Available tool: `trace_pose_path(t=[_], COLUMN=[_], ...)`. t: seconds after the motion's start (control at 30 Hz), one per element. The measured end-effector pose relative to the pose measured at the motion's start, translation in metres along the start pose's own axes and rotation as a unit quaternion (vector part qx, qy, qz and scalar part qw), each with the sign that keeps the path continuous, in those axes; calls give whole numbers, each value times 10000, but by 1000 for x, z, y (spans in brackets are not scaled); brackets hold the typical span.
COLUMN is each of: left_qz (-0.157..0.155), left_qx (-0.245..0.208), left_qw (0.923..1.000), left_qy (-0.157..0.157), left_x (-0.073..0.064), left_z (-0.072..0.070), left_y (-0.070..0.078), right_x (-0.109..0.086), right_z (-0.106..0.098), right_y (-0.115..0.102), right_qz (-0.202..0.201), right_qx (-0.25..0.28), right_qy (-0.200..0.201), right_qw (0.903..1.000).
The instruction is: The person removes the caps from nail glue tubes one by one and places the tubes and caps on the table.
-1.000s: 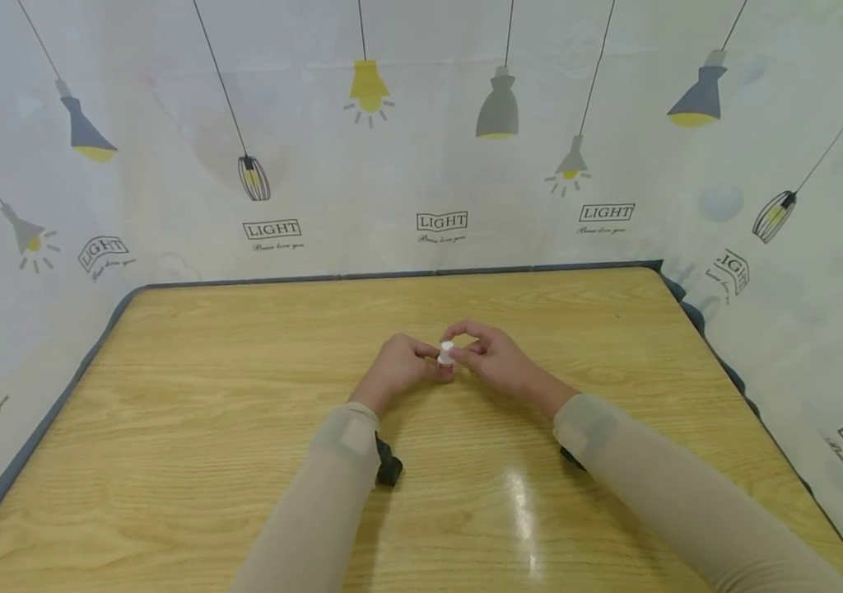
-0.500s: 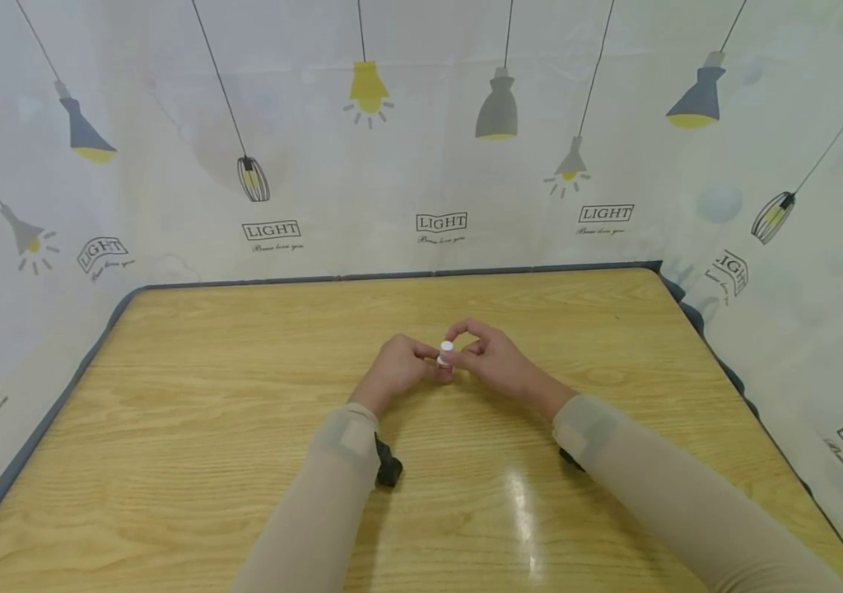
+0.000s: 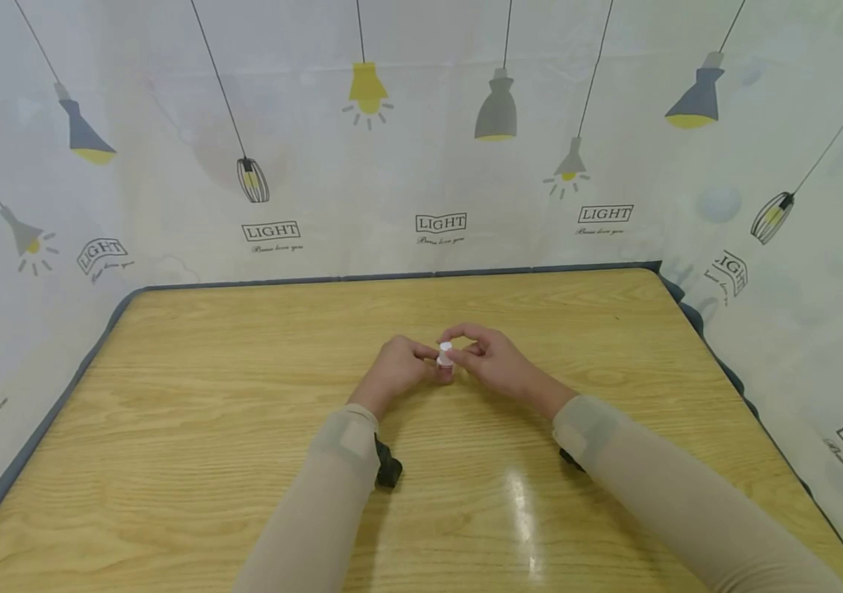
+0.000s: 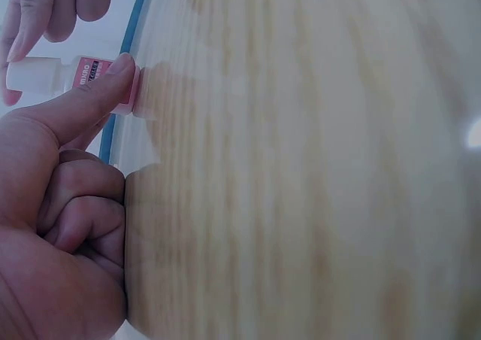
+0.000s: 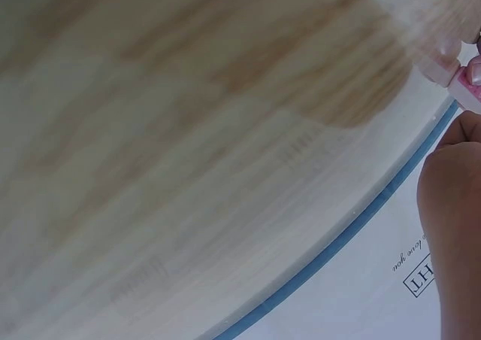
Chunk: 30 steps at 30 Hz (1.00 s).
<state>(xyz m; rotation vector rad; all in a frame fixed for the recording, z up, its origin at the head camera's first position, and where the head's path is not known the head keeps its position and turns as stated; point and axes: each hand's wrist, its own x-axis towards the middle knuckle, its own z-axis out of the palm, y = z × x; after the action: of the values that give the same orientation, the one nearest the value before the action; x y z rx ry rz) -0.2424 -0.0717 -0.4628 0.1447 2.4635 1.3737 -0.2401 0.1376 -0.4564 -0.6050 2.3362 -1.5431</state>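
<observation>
A small bottle (image 3: 445, 369) with a white cap (image 3: 445, 349) and a pink-red label (image 4: 89, 71) stands upright on the wooden table. My left hand (image 3: 398, 364) grips its body between thumb and index finger; in the left wrist view the other fingers curl in against the palm. From the right, my right hand (image 3: 497, 359) pinches the cap with thumb and index finger. The right wrist view catches only the bottle's lower part (image 5: 469, 90) at its edge, beside part of the right hand (image 5: 460, 204).
The glossy table (image 3: 207, 428) has a dark blue edge along its back and sides. Behind it hangs a pale sheet (image 3: 421, 165) printed with lamps and the word LIGHT. Black wrist devices (image 3: 388, 468) sit under both sleeves.
My right fingers shift slightly around the cap, the index finger moving away from me and then back over it. The left hand and the bottle stay in place.
</observation>
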Motion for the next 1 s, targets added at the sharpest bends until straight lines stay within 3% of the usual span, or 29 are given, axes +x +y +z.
trace_pose_path(t=[0.23, 0.67, 1.0], left_qz=[-13, 71, 62], left_qx=[-38, 104, 51], left_qw=[10000, 9999, 10000], left_qy=[9, 19, 23], left_x=[-1, -2, -2], left_z=[0, -1, -1], left_y=[1, 2, 2], right_x=[-1, 0, 0], right_z=[-1, 0, 0], right_y=[0, -2, -1], right_qz=[-76, 492, 329], right_qx=[-6, 200, 219], right_qy=[6, 68, 89], right_qw=[10000, 9986, 9992])
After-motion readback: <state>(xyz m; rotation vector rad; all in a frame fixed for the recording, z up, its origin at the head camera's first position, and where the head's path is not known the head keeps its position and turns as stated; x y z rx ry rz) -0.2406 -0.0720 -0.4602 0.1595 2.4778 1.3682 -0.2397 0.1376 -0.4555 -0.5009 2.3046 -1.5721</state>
